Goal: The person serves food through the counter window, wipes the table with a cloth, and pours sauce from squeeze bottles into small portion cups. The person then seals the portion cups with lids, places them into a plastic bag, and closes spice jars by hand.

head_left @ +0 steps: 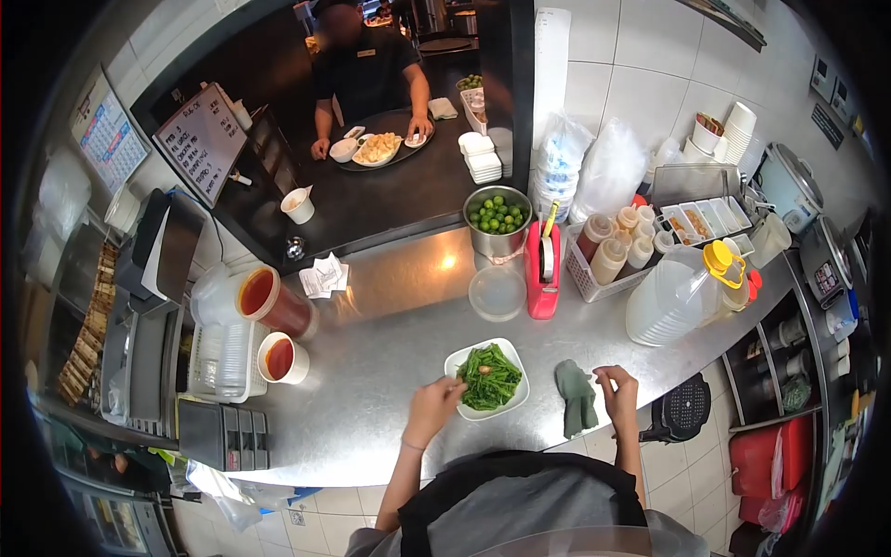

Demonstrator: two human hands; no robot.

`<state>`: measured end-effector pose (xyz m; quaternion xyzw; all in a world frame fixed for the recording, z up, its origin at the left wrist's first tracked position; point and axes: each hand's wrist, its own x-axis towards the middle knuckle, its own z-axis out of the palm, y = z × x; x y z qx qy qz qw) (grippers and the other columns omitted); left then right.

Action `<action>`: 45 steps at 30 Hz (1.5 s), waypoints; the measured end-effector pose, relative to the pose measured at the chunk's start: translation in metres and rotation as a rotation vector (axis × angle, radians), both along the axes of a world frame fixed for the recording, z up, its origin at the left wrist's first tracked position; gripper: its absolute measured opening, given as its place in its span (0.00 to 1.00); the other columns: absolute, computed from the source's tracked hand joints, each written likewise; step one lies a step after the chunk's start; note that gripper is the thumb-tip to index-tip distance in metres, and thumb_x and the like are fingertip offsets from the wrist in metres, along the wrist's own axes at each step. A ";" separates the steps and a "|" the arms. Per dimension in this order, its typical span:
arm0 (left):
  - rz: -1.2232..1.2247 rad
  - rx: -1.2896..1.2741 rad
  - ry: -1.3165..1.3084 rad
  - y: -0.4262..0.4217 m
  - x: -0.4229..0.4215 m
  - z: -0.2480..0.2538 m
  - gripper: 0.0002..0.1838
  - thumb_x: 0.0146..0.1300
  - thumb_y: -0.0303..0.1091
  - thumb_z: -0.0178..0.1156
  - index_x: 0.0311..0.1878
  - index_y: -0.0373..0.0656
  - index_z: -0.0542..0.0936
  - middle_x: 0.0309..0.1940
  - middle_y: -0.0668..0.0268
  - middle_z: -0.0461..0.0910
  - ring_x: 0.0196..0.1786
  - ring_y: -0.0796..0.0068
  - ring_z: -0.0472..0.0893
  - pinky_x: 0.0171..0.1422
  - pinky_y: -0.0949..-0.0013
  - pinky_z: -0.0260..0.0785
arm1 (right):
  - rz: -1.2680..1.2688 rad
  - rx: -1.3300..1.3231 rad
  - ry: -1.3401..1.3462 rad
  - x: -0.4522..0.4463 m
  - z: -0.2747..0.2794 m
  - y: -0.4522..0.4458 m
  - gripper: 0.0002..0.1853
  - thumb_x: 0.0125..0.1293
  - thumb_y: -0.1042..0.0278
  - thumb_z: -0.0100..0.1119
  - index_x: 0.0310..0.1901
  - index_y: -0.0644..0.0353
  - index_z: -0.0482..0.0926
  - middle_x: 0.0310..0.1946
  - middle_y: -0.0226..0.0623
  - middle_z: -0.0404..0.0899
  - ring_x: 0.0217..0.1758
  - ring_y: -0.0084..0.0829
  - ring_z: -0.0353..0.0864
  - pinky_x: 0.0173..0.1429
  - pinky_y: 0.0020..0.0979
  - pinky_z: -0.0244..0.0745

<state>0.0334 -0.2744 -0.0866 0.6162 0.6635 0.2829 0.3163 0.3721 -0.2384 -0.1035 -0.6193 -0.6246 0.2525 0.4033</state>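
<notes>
A white square bowl of cooked leafy greens stands on the steel counter in front of me, with a small brownish piece on top of the greens. My left hand is at the bowl's left side, its fingers closed at the edge of the greens; whatever they pinch is too small to make out. To the right of the bowl lies a crumpled grey-green cloth. Just beyond it, my right hand hovers with fingertips drawn together and nothing visible in them.
Behind the bowl are a clear lid, a pot of limes and a red tape dispenser. Sauce bottles and a large jug stand right; red sauce tubs left. Across the pass, a person handles a tray.
</notes>
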 end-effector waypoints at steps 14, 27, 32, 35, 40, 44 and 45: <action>-0.649 0.291 0.059 0.058 0.175 -0.096 0.15 0.53 0.29 0.61 0.44 0.35 0.74 0.44 0.53 0.75 0.47 0.49 0.76 0.51 0.55 0.71 | 0.234 -0.358 0.242 0.014 -0.066 -0.015 0.04 0.58 0.78 0.62 0.36 0.64 0.80 0.27 0.30 0.80 0.32 0.19 0.77 0.40 0.24 0.74; 0.192 0.402 0.185 0.058 -0.006 -0.038 0.18 0.60 0.40 0.61 0.51 0.44 0.75 0.27 0.57 0.81 0.30 0.57 0.82 0.35 0.58 0.73 | 0.120 -0.177 0.469 0.010 -0.064 0.051 0.06 0.63 0.70 0.58 0.36 0.63 0.77 0.36 0.33 0.80 0.40 0.22 0.76 0.46 0.24 0.70; 0.089 -0.133 -0.115 0.050 -0.030 -0.074 0.16 0.70 0.42 0.48 0.51 0.40 0.75 0.23 0.49 0.80 0.25 0.54 0.82 0.33 0.56 0.75 | 0.280 -0.121 0.338 -0.083 -0.099 0.096 0.06 0.63 0.68 0.58 0.37 0.61 0.77 0.31 0.31 0.80 0.35 0.18 0.75 0.41 0.25 0.70; 0.090 0.019 -0.021 0.045 -0.025 -0.106 0.15 0.71 0.38 0.44 0.51 0.38 0.74 0.22 0.49 0.80 0.20 0.57 0.81 0.28 0.57 0.75 | 0.358 -0.145 0.337 -0.126 -0.097 0.097 0.04 0.66 0.69 0.57 0.37 0.60 0.77 0.32 0.24 0.77 0.36 0.15 0.72 0.41 0.21 0.68; 0.131 -0.020 -0.145 0.035 -0.017 -0.088 0.14 0.70 0.33 0.42 0.51 0.37 0.73 0.20 0.47 0.78 0.16 0.60 0.80 0.22 0.60 0.74 | 0.444 -0.273 0.573 -0.110 -0.116 0.092 0.07 0.66 0.67 0.57 0.40 0.61 0.76 0.33 0.28 0.80 0.38 0.17 0.74 0.43 0.23 0.69; 0.255 -0.010 -0.224 0.023 -0.011 -0.088 0.12 0.71 0.31 0.41 0.48 0.35 0.71 0.18 0.51 0.78 0.16 0.63 0.80 0.19 0.63 0.74 | 0.434 -0.309 0.562 -0.096 -0.114 0.068 0.06 0.67 0.68 0.57 0.40 0.61 0.76 0.33 0.25 0.78 0.37 0.16 0.73 0.43 0.21 0.68; 0.310 -0.036 -0.275 0.020 -0.009 -0.089 0.11 0.71 0.31 0.41 0.47 0.35 0.70 0.17 0.53 0.78 0.15 0.65 0.80 0.19 0.64 0.74 | 0.396 -0.313 0.572 -0.094 -0.113 0.061 0.06 0.67 0.68 0.56 0.40 0.60 0.76 0.32 0.24 0.77 0.37 0.15 0.72 0.43 0.21 0.67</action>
